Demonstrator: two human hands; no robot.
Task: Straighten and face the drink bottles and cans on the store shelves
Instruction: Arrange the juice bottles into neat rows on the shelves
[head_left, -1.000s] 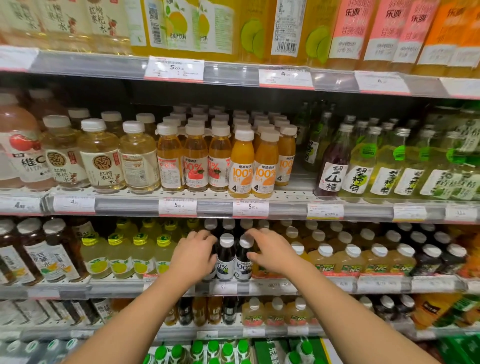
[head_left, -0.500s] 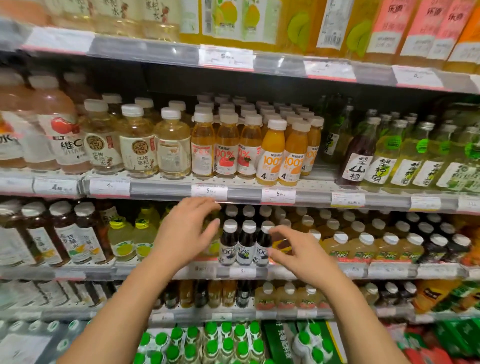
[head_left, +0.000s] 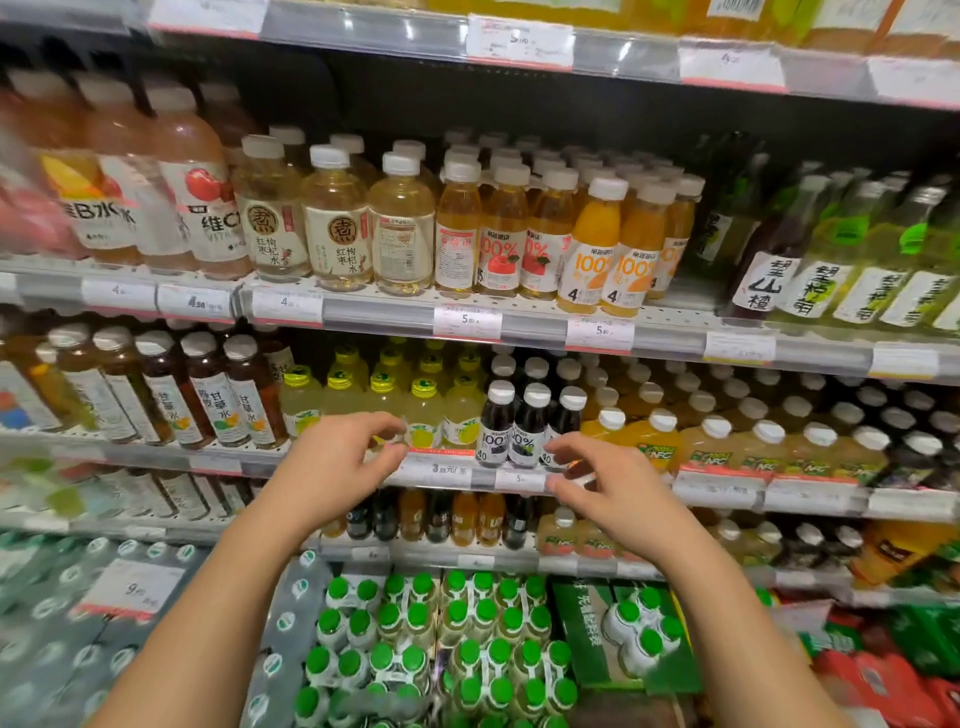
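We stand in a shop's drinks aisle: tiered shelves (head_left: 675, 340) packed with juice bottles (head_left: 592, 249) in rows, printed price tags (head_left: 466, 321) clipped along each shelf edge, and shrink-wrapped multipacks (head_left: 415, 639) stacked at the bottom.

Tiered store shelves (head_left: 670, 332) with price tags (head_left: 466, 322) on front rails; upright juice bottles (head_left: 592, 244) in rows, dark bottles (head_left: 497, 423) on tier below, green-capped packs (head_left: 415, 623) at bottom.

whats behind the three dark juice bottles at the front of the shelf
Behind the three dark juice bottles more white caps of the same kind run back in rows. Their bodies and labels are covered by the front bottles, and how far back the rows go cannot be seen.
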